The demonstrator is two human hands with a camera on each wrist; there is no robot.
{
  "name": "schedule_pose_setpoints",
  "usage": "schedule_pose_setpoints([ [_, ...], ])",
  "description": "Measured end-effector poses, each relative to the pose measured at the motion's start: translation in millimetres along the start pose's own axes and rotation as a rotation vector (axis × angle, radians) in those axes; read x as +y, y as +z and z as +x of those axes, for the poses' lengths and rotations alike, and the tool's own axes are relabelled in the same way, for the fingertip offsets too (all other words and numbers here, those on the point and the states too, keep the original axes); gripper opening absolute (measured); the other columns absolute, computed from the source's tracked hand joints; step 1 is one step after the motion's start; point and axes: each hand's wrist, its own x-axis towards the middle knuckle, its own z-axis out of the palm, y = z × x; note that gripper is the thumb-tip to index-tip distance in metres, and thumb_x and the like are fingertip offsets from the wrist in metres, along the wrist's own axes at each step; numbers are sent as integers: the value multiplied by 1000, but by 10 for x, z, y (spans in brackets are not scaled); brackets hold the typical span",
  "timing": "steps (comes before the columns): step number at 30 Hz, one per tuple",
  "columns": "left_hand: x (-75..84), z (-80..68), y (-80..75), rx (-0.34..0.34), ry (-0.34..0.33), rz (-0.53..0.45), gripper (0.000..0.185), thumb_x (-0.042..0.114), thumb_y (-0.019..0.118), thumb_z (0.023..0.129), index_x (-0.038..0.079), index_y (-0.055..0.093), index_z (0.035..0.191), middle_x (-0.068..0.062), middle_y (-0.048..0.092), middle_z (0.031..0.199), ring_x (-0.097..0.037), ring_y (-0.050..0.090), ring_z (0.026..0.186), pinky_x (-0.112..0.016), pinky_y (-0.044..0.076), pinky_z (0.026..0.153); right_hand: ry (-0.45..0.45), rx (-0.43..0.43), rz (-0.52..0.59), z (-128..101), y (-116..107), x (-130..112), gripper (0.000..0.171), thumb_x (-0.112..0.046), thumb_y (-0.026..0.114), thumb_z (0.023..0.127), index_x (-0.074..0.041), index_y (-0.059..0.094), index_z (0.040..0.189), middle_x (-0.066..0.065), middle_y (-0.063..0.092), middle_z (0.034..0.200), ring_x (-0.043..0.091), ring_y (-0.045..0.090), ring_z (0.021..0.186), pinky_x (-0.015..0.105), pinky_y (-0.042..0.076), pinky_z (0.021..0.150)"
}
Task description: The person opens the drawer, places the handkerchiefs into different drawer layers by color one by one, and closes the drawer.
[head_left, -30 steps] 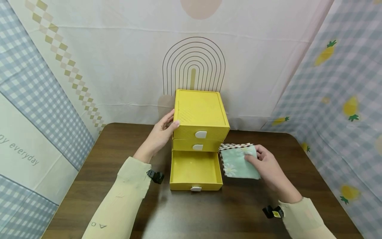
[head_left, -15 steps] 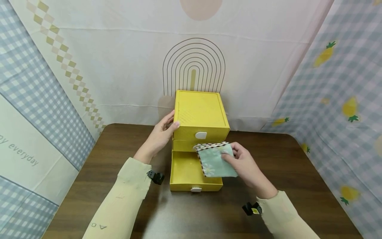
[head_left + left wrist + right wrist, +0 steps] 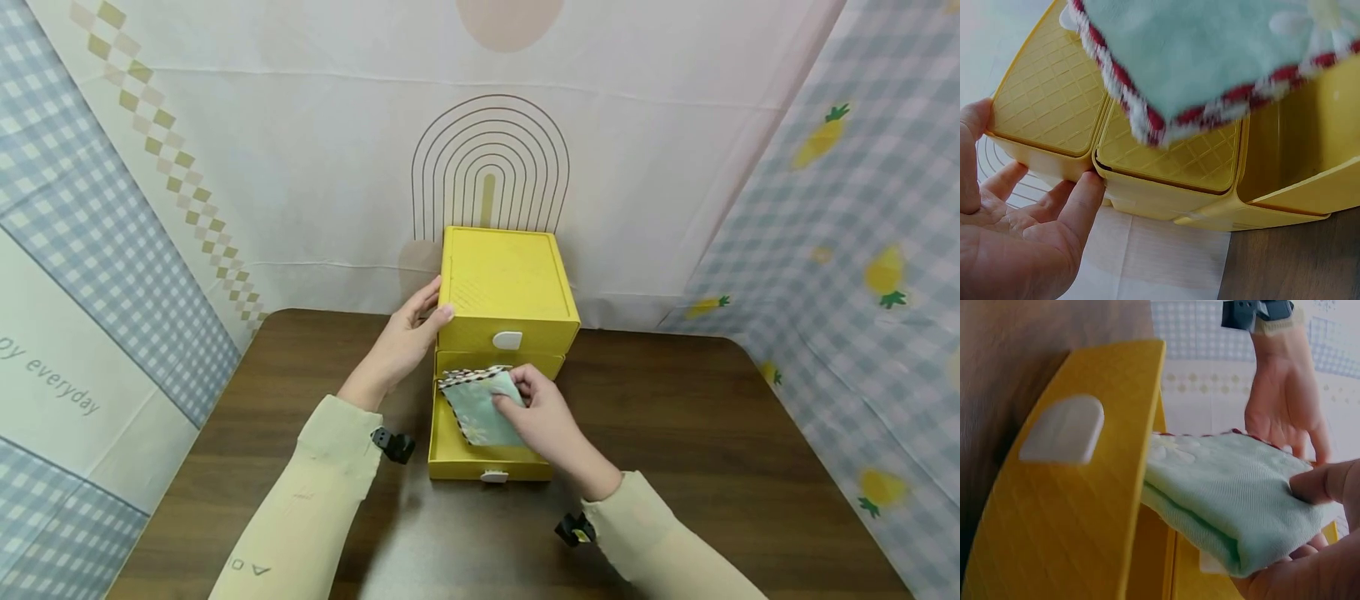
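Note:
A yellow drawer cabinet (image 3: pixel 506 275) stands at the back of the table, its bottom drawer (image 3: pixel 459 471) pulled out and the two above closed. My left hand (image 3: pixel 401 346) rests against the cabinet's left side, fingers along the wall and thumb at the front corner. Between thumb and fingers my right hand (image 3: pixel 551 425) pinches a folded mint-green towel (image 3: pixel 483 412) with white daisies and a red-and-white stitched edge. It hangs over the pulled-out drawer, covering much of the drawer's inside in the head view. In the right wrist view the towel (image 3: pixel 1229 487) lies behind the drawer front (image 3: pixel 1079 500).
The dark wooden table (image 3: pixel 675 450) extends on both sides of the cabinet. A patterned cloth (image 3: pixel 337 167) hangs close behind it, and a checked cloth with pineapples (image 3: pixel 840 275) hangs at the right. White tabs (image 3: pixel 507 340) stick out from the drawer fronts.
My right hand has carried the towel leftward from beside the cabinet to above the pulled-out drawer. The left hand has stayed at the cabinet's side.

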Motion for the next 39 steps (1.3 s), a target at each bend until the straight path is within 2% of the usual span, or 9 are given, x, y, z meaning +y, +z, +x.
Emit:
schedule_pose_setpoints([
  [4,-12,4,-5,-5,5,0,64,51,58,93,42,29,150,2,34,152,-22,41,130,-47,36,106,17,10,45,18,123,14,15,-3,65,90,-2,54,100,10,65,88,18,59,73,27,50,58],
  [10,-7,5,-10,-18,-7,0,62,46,56,96,41,26,151,1,31,154,-24,38,133,-48,34,107,155,32,165,29,232,67,21,-10,64,93,-2,53,109,14,66,95,23,64,76,32,54,61],
  [12,75,-30,4,-23,-15,-1,63,41,55,98,36,25,153,-2,29,154,-25,37,134,-48,33,108,206,24,206,31,251,95,24,-12,63,94,-2,52,113,15,66,99,23,65,78,35,55,63],
  [18,36,-2,20,-10,-10,-1,63,46,57,96,39,27,151,1,31,153,-23,38,133,-47,33,108,308,-30,300,57,229,194,31,-13,59,97,-1,46,122,17,65,106,26,67,84,40,57,69],
  [19,1,16,15,-11,-12,-5,63,47,57,95,41,27,151,2,31,154,-22,37,134,-46,33,108,322,-33,306,64,216,214,31,-14,59,97,-1,46,122,17,65,106,26,67,84,40,57,70],
  [21,30,3,10,-18,-22,-9,63,44,56,97,38,26,152,0,29,154,-23,36,135,-47,33,108,347,-33,309,80,195,255,30,-14,58,97,-1,46,122,17,65,105,26,66,85,39,56,70],
  [28,273,-124,22,-22,-31,2,63,35,54,100,28,24,155,-5,29,155,-26,34,136,-48,32,108,403,-23,311,110,153,359,31,-12,57,98,-1,44,124,18,63,105,24,64,84,35,54,71],
  [39,301,-137,47,-19,-47,-4,63,35,54,100,28,24,155,-5,28,155,-25,34,136,-45,32,109,421,-21,217,106,147,432,31,-9,51,101,1,42,128,20,58,116,25,60,95,37,52,77],
])
